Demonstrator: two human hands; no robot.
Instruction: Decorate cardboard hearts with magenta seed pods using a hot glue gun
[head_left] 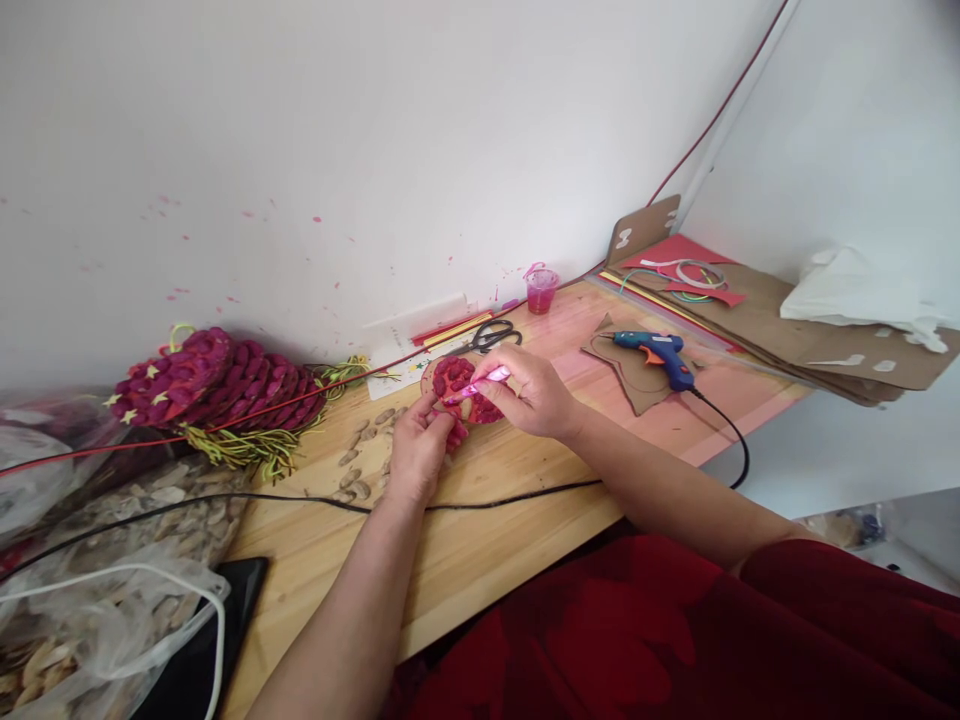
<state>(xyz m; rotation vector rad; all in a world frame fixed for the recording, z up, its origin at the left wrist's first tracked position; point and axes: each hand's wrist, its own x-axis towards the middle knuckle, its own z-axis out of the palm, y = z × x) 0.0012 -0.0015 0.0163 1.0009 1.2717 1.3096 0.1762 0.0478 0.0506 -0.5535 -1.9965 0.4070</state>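
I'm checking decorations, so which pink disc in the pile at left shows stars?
The leftmost disc: pale yellow stars dot its face. No stars show on the partly covered discs to its right.

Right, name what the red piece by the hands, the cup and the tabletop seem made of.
Red piece: perhaps painted peanut shells, bumpy; its lumps resemble the bare peanuts nearby.
Cup: probably plastic, smooth; pink shows through its wall.
Tabletop: wood or wood-look, smooth; grain lines show.

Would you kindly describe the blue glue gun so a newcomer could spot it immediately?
On the pale wooden table, right of the right hand, lies a brown cardboard cutout. The blue plastic glue gun rests on it, set apart by its orange trigger.
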